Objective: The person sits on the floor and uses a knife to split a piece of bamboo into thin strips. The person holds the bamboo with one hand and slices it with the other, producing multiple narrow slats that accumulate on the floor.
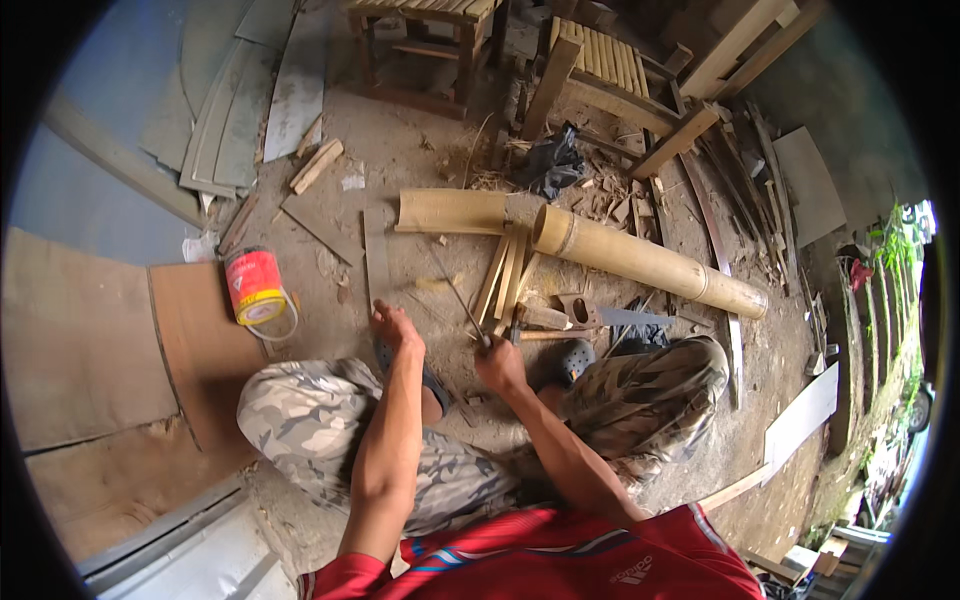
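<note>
bamboo is noted across the dirt floor [420, 180] ahead of a squatting person in camouflage trousers and a red shirt. the left hand [392, 328] is lowered to the ground just by the near end of a flat grey strip [376, 255], which runs away toward twelve o'clock; its fingers are curled downward, and whether anything is pinched cannot be told. the right hand [497, 362] is closed on the near end of a thin dark rod [458, 298], which slants away toward eleven o'clock over the ground. a fan of split bamboo slats [507, 275] lies at about one o'clock from the right hand, just beyond the rod. a whole bamboo culm [645, 262] lies at two o'clock, its open end against the slats, and a half-round bamboo section [452, 211] lies beyond them at twelve o'clock. a hammer [535, 334] and a handsaw [610, 317] are seen just to the right of the right hand, beside a dark clog [570, 358] on the person's right foot. a red tin [256, 287] with a wire handle lies on its side at ten o'clock from the left hand, well apart. wooden stools [425, 40] stand at the far edge.
</note>
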Motion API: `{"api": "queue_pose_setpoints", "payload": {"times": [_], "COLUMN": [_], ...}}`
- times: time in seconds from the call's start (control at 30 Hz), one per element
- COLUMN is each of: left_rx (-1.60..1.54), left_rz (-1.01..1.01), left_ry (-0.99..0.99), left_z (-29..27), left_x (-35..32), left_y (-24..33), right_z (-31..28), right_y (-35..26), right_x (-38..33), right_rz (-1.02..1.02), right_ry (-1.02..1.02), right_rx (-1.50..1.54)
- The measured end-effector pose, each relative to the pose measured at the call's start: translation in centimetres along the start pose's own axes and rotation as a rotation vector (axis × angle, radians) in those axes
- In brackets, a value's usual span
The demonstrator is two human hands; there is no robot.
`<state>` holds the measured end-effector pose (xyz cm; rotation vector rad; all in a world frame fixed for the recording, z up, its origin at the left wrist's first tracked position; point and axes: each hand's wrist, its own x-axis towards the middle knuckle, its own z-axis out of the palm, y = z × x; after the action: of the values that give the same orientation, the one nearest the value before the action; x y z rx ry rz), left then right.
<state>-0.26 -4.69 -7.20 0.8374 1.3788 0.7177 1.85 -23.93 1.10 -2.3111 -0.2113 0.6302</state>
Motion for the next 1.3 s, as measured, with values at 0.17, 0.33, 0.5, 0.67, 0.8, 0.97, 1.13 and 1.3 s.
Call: {"api": "queue_pose_setpoints", "payload": {"times": [0.17,0.33,0.5,0.67,0.8,0.97,1.13,1.3], "left_rx": [0.024,-0.022,0.109,0.167,-0.037,-0.076,-0.142,-0.128], "left_rz": [-0.048,-0.006,0.259,0.504,0.467,0.361,0.297,0.272], "left_ry": [-0.042,0.04,-0.074,-0.141,-0.096,-0.072,-0.038,-0.007], "left_z": [-1.4,-0.6,0.7,2.2,1.5,2.4,1.8,0.0], "left_x": [1.1,0.4,-0.4,-4.0,-2.3,-3.1,-1.9,-1.4], "left_y": [-0.2,1.8,2.2,5.6,7.7,9.2,9.1,8.3], "right_z": [-3.0,-4.6,-1.1,-2.7,-6.0,-0.6,-1.0,-4.7], "right_y": [-3.9,-6.1,-1.5,-2.5,-6.8,-0.4,-2.9,-5.5], "right_x": [-1.4,-2.7,-0.3,-0.2,-3.5,0.4,0.5,-2.7], "right_rz": [-0.074,-0.029,0.049,-0.018,0.003,-0.005,-0.058,-0.061], "right_ry": [-0.006,-0.001,0.007,-0.003,-0.047,-0.033,-0.017,-0.013], "right_rx": [0.05,0.036,-0.087,0.0,0.121,-0.17,-0.082,0.062]}}
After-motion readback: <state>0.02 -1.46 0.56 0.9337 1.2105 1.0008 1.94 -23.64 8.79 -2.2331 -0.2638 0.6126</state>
